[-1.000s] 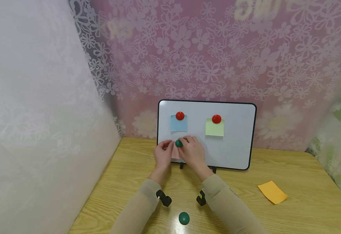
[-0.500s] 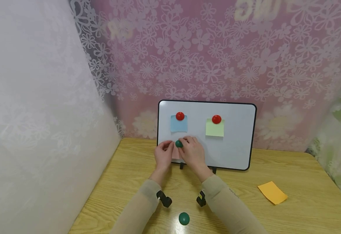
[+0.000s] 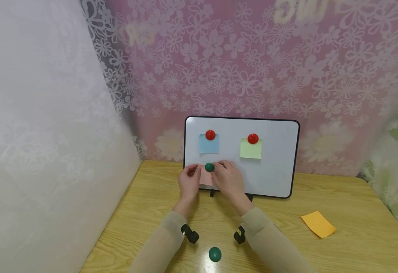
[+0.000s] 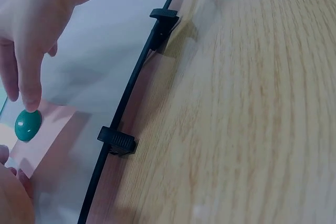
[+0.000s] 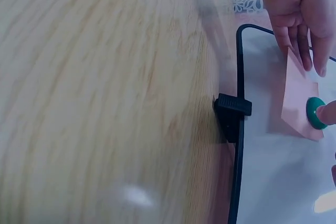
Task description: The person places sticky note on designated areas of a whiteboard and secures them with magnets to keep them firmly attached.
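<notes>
A pink sticky note [image 3: 206, 177] lies low on the left of a whiteboard [image 3: 274, 163], a green round magnet [image 3: 209, 167] on its upper part. My left hand [image 3: 189, 182] is at the note's left side, thumb and index finger pinching its edge in the head view. That edge stands off the board in the right wrist view. One extended fingertip of my right hand [image 4: 37, 30] touches the magnet's side; its other fingers are apart from it. A blue note [image 3: 208, 146] and a light green note [image 3: 250, 150] hang above, each under a red magnet [image 3: 210, 135].
The board stands on the wooden table [image 3: 144, 212], its lower edge in black stand clips [image 5: 233, 106]. Another green magnet [image 3: 214, 254] lies near the front between my forearms. An orange sticky note [image 3: 318, 224] lies at the right. A flowered curtain [image 3: 219, 76] hangs behind.
My right hand has shifted slightly right, and its fingers have loosened from the green magnet, which now shows whole on the pink note. My left hand has stayed almost in place.
</notes>
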Tool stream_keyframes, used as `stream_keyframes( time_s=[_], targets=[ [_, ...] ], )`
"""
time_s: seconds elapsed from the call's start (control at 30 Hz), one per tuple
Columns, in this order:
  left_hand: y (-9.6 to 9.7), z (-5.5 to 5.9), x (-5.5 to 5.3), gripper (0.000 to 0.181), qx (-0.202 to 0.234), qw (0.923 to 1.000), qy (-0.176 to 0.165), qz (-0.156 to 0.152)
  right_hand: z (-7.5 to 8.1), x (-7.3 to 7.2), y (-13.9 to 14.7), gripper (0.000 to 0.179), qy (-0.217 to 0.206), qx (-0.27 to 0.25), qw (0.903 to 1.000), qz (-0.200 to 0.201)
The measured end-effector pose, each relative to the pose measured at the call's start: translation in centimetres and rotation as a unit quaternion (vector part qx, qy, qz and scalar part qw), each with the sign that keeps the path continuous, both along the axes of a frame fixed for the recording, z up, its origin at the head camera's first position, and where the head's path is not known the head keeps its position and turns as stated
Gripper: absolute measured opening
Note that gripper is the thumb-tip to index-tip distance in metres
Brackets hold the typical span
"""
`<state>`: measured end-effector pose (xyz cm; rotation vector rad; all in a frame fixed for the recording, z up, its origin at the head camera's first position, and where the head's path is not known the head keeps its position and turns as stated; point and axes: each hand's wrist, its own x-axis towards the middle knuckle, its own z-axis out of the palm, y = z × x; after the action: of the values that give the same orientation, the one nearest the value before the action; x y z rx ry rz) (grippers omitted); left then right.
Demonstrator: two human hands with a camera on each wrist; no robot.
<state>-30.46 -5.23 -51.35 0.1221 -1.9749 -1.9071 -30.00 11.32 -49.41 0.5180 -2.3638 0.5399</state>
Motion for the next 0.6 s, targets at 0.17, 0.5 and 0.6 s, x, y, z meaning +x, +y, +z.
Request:
stream_keyframes(
  time_s=[0.17, 0.5, 0.6],
  targets=[
    [0.0, 0.0, 0.3, 0.014, 0.005, 1.0000, -0.006, 0.002, -0.1, 1.0, 1.3, 0.033, -0.014, -0.011, 0.9998, -0.009],
    [-0.3, 0.1, 1.3, 0.017, 0.010, 0.9999, 0.000, -0.010, -0.4, 3.1, 3.7, 0.036, -0.051, -0.018, 0.9985, -0.013],
    [-0.4, 0.1, 1.7, 0.018, 0.009, 0.9998, 0.002, -0.016, -0.5, 3.5, 4.2, 0.037, -0.056, -0.016, 0.9982, -0.014]
  ],
)
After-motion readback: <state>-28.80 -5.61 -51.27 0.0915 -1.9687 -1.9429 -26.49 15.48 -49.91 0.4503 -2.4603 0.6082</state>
